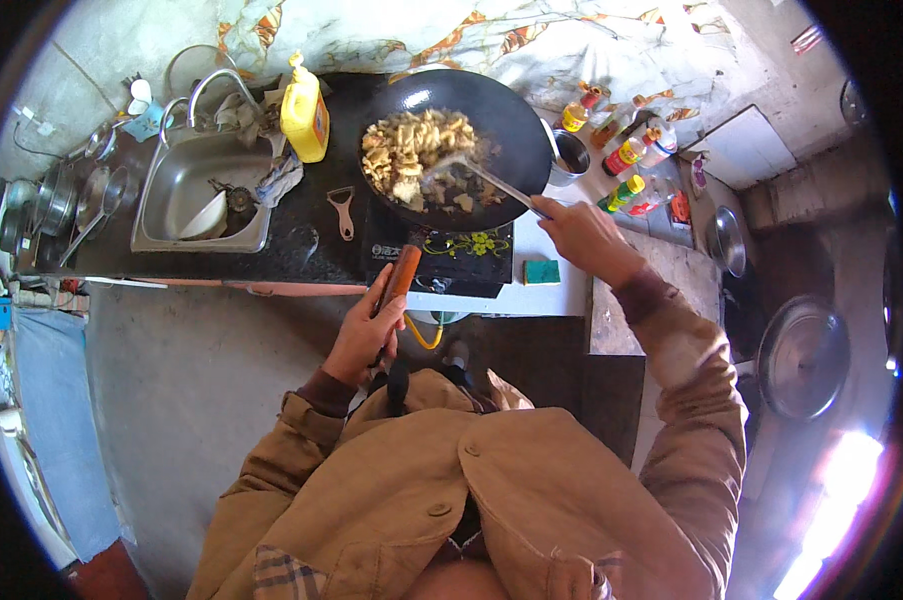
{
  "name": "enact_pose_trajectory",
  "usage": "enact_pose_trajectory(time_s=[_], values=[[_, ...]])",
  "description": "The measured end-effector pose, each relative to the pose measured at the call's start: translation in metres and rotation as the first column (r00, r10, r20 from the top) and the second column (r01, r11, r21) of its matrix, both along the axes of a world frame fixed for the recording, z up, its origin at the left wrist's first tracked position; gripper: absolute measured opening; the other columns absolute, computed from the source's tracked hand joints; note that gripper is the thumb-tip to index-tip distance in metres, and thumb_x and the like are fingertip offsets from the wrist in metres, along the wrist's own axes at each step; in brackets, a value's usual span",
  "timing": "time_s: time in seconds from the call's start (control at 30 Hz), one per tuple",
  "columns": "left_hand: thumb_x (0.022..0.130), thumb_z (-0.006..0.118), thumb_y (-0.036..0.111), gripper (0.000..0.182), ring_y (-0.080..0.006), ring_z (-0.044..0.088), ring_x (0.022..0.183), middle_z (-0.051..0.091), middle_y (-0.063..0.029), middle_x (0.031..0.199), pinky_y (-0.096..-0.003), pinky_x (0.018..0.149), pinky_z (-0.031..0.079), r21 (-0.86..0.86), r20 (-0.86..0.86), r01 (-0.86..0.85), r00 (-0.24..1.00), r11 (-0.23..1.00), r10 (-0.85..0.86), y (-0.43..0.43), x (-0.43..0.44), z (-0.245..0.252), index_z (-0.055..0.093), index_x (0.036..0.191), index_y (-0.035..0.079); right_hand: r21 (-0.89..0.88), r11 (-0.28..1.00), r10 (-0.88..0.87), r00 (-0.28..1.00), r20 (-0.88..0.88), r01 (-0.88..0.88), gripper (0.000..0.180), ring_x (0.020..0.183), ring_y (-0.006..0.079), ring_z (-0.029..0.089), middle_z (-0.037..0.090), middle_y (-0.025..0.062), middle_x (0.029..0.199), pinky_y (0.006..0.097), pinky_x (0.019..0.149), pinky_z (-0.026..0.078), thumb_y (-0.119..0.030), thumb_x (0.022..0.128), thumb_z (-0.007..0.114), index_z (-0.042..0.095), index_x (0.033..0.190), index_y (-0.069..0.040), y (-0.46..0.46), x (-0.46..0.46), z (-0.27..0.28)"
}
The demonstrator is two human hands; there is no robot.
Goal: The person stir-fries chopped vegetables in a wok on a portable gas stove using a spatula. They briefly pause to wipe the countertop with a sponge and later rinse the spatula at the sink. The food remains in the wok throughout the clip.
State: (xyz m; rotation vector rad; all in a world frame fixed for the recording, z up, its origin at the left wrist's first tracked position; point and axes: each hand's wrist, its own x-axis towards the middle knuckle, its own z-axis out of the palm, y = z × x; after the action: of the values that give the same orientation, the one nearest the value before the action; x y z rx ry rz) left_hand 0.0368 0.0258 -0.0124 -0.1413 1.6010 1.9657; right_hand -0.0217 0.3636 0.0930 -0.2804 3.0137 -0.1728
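A dark wok (507, 127) sits on a black gas stove (459, 259) with sliced, browned food (414, 154) heaped in its left and lower part. My right hand (586, 236) is closed around the handle of a metal spatula (500, 182), whose blade lies among the food. In front of the stove, my left hand (369, 326) grips a reddish-brown wooden handle (402, 274); what it belongs to is hard to tell, as my fingers and the shadow hide its lower part.
Left of the wok stand a yellow jug (305, 112) and a sink (196, 244) holding a white bowl (205, 219). A peeler (342, 214) lies on the counter. At right are a sponge (541, 271), a metal pot (571, 157) and several sauce bottles (625, 156).
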Motion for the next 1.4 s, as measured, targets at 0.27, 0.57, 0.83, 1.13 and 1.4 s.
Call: enact_pose_trajectory(time_s=[0.27, 0.57, 0.83, 1.13, 1.4], values=[[0.101, 0.059, 0.024, 0.064, -0.0063, 0.048, 0.047, 0.054, -0.0013, 0.080, -0.0212, 0.044, 0.040, -0.008, 0.033, -0.001, 0.999, 1.000, 0.001, -0.002, 0.000, 0.009, 0.029, 0.158, 0.019, -0.545, 0.748, -0.268, 0.923, 0.275, 0.379, 0.032, 0.053, 0.0129, 0.057, 0.060, 0.0071, 0.070, 0.0297, 0.047, 0.045, -0.028, 0.101, 0.055, 0.062, 0.127, -0.010, 0.061, -0.004, 0.023], [0.101, 0.059, 0.023, 0.065, -0.0067, 0.048, 0.048, 0.054, -0.0016, 0.081, -0.0218, 0.045, 0.040, -0.009, 0.028, 0.014, 1.000, 1.000, -0.013, -0.001, 0.000, 0.014, 0.029, 0.158, 0.017, -0.392, -0.108, 0.402, 0.401, 0.823, 0.913, 0.026, 0.046, 0.0017, 0.037, 0.045, -0.0016, 0.072, 0.0150, 0.035, 0.028, -0.032, 0.107, 0.045, 0.054, 0.121, -0.012, 0.045, -0.096, -0.052], [0.101, 0.058, 0.022, 0.065, -0.0070, 0.048, 0.050, 0.054, -0.0023, 0.081, -0.0224, 0.046, 0.041, -0.011, 0.032, 0.008, 0.999, 1.000, -0.008, 0.000, 0.001, 0.023, 0.028, 0.158, 0.015, -0.643, 0.586, -0.061, 0.818, 0.571, 0.493, 0.037, 0.040, 0.0019, 0.036, 0.045, -0.0040, 0.059, 0.0187, 0.034, 0.026, -0.033, 0.106, 0.048, 0.059, 0.132, -0.009, 0.024, -0.038, 0.019], [0.102, 0.057, 0.023, 0.064, -0.0071, 0.048, 0.047, 0.054, -0.0010, 0.078, -0.0225, 0.043, 0.039, -0.017, 0.014, 0.019, 1.000, 1.000, -0.018, -0.001, -0.001, 0.011, 0.028, 0.158, 0.016, -0.554, 0.697, -0.073, 0.813, 0.578, 0.456, 0.035, 0.047, 0.0017, 0.045, 0.051, -0.0028, 0.063, 0.0207, 0.040, 0.035, -0.032, 0.103, 0.056, 0.065, 0.129, -0.010, 0.015, 0.037, 0.070], [0.102, 0.058, 0.024, 0.064, -0.0069, 0.049, 0.050, 0.054, -0.0014, 0.079, -0.0224, 0.045, 0.041, -0.004, 0.026, 0.020, 0.999, 1.000, -0.020, -0.001, -0.001, 0.018, 0.028, 0.158, 0.016, -0.448, 0.894, -0.013, 1.000, 0.029, 0.024, 0.030, 0.084, 0.0407, 0.068, 0.070, 0.0222, 0.093, 0.0446, 0.075, 0.054, -0.021, 0.097, 0.060, 0.066, 0.120, -0.003, 0.014, 0.007, -0.027]])
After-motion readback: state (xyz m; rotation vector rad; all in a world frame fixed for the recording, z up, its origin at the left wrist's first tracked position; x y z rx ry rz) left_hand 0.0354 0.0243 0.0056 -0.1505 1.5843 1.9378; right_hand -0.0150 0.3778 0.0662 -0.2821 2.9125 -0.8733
